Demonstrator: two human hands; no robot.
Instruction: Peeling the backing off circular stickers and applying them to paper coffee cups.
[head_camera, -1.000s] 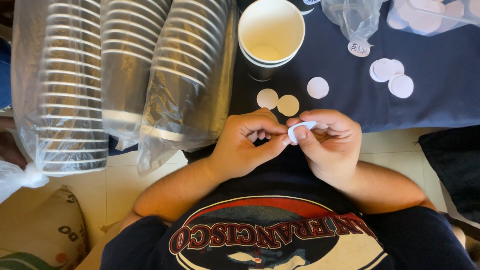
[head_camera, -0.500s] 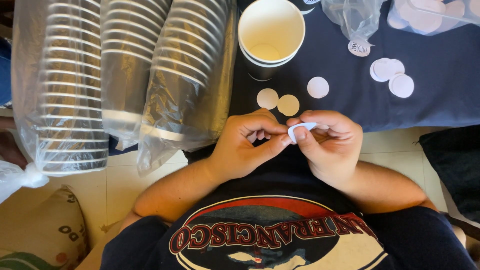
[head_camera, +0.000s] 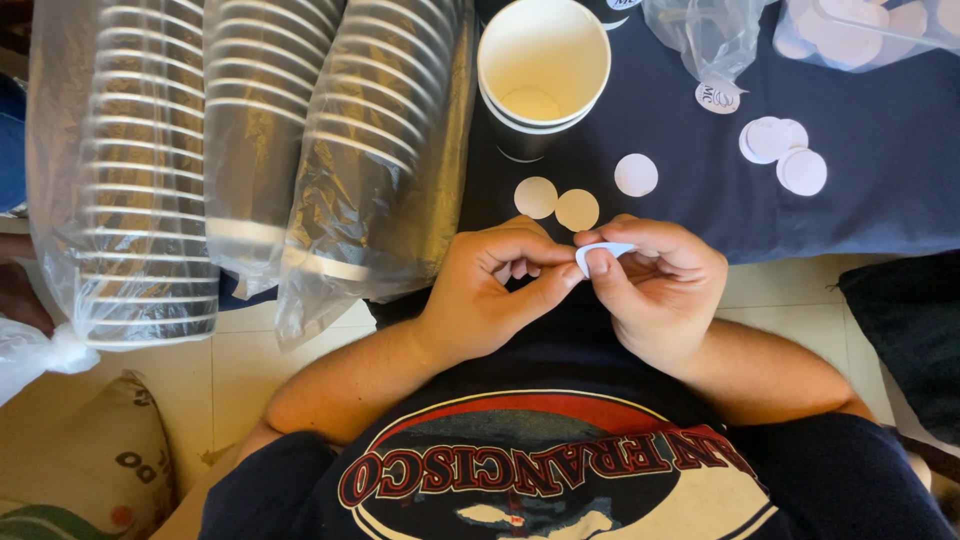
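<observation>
Both hands meet at the near edge of a dark blue tablecloth (head_camera: 880, 200). My right hand (head_camera: 655, 290) pinches a small round white sticker (head_camera: 600, 251) between thumb and fingers, bending it. My left hand (head_camera: 490, 290) touches the sticker's left edge with thumb and forefinger. Just beyond the hands lie two pale backing discs (head_camera: 556, 203) and a white disc (head_camera: 636, 174). An open paper cup (head_camera: 542, 62), dark outside and cream inside, stands upright farther back.
Three plastic sleeves of stacked dark paper cups (head_camera: 250, 150) lie at the left, overhanging the table edge. More white discs (head_camera: 785, 155) lie at the right, with clear plastic bags (head_camera: 710, 35) behind them. A dark bag (head_camera: 900, 330) sits lower right on the tiled floor.
The sticker has shifted slightly up in my fingers and my right thumb has slid over it; otherwise both hands stay in place.
</observation>
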